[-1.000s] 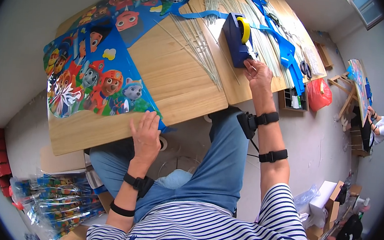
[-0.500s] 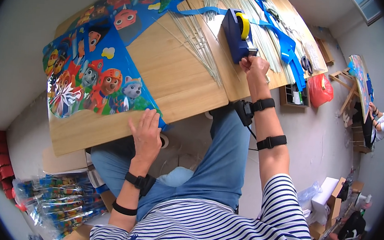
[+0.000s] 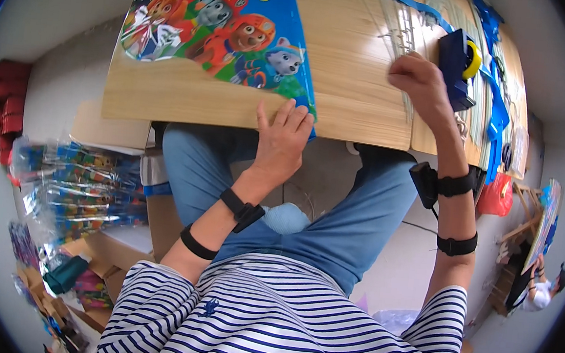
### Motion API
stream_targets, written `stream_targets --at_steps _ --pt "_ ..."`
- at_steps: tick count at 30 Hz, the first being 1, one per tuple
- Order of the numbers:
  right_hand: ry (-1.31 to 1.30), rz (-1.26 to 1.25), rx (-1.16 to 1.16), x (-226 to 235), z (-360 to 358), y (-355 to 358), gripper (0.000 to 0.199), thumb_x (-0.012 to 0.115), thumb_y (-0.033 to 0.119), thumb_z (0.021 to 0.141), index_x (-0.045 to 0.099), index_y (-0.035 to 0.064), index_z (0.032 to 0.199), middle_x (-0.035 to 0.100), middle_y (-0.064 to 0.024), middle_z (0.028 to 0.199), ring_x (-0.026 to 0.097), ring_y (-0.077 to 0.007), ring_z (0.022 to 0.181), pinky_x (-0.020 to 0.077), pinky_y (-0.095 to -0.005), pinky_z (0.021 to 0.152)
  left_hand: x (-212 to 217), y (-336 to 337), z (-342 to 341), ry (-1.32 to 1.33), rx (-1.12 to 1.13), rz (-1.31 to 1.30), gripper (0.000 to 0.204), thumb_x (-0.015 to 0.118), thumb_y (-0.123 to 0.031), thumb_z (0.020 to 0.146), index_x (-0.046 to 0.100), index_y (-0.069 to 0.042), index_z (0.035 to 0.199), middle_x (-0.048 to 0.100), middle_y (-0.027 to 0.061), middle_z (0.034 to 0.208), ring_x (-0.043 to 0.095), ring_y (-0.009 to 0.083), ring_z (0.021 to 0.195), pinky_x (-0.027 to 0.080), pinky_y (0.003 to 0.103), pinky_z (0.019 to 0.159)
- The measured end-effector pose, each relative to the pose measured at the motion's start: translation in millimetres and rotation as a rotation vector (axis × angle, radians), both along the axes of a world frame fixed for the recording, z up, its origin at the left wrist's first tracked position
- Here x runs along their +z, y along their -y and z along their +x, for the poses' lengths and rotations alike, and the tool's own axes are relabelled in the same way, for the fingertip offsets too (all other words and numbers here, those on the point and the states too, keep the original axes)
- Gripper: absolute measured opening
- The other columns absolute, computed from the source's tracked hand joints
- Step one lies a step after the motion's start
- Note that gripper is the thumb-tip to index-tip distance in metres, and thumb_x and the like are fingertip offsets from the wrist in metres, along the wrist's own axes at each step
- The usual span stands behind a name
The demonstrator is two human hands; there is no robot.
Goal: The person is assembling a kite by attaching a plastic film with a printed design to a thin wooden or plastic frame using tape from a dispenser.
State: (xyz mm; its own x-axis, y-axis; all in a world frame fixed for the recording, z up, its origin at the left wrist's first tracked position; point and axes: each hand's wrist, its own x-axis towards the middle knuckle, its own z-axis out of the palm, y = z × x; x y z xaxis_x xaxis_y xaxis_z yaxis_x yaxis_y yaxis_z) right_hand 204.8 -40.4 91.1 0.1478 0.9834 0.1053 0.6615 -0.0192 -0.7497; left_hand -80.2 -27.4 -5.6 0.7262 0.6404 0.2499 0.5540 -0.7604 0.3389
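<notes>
I have the left hand (image 3: 285, 139) laid nearly flat, its fingers extended and slightly apart, grasping nothing; the fingertips rest on the near right corner of the blue printed sheet (image 3: 238, 36). That glossy sheet lies on the left part of the wooden table (image 3: 354, 98), its corner at the front edge, and runs out of my view at the top. My right hand (image 3: 422, 84) is over the table, just left of the dark blue tape dispenser (image 3: 451, 67) with its yellow roll (image 3: 472, 60). Its fingers are curled in and closed together; the feed blurs there, so I can't tell whether anything thin is pinched between them. Pale sticks (image 3: 405, 28) lie beyond that hand, and blue ribbon (image 3: 498, 115) trails to the dispenser's right.
</notes>
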Motion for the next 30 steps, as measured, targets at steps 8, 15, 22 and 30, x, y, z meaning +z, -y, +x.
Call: stream_targets --at_steps 8,15,22,30 --pt "0.523 -0.022 0.519 -29 -100 -80 0.002 0.066 0.003 0.073 0.065 0.0043 0.074 0.057 -0.0117 0.08 0.057 -0.0324 0.082 0.0456 -0.0426 0.071 -2 -1 -4 0.037 0.026 -0.009 0.043 0.066 -0.002 0.073 0.063 -0.005 0.116 0.054 0.0013 0.121 0.049 0.0283 0.112 0.018 0.071 0.108" --pt "0.598 -0.153 0.623 -32 -112 -100 0.004 0.064 0.001 0.073 0.067 0.0036 0.074 0.058 -0.011 0.082 0.058 -0.0317 0.086 0.0459 -0.043 0.073 -4 -6 -9 0.072 -0.019 -0.048 0.045 0.067 0.001 0.07 0.064 -0.003 0.115 0.054 0.0026 0.12 0.048 0.0293 0.114 0.017 0.071 0.109" --pt "0.575 -0.188 0.644 -37 -111 -102 0.002 0.064 0.001 0.071 0.063 0.001 0.07 0.057 -0.0118 0.08 0.057 -0.0319 0.085 0.0454 -0.0431 0.072 -4 -11 -10 0.087 -0.048 -0.059 0.047 0.068 0.0 0.069 0.065 -0.003 0.116 0.053 0.0026 0.12 0.047 0.0298 0.116 0.014 0.072 0.11" --pt "0.597 -0.229 0.658 -36 -110 -101 0.004 0.064 0.001 0.07 0.06 -0.0003 0.067 0.056 -0.0122 0.079 0.057 -0.0325 0.083 0.045 -0.0436 0.07 -3 -14 -12 0.069 -0.07 -0.067 0.047 0.067 0.0 0.07 0.065 -0.005 0.117 0.053 0.0025 0.122 0.047 0.0307 0.118 0.013 0.072 0.11"
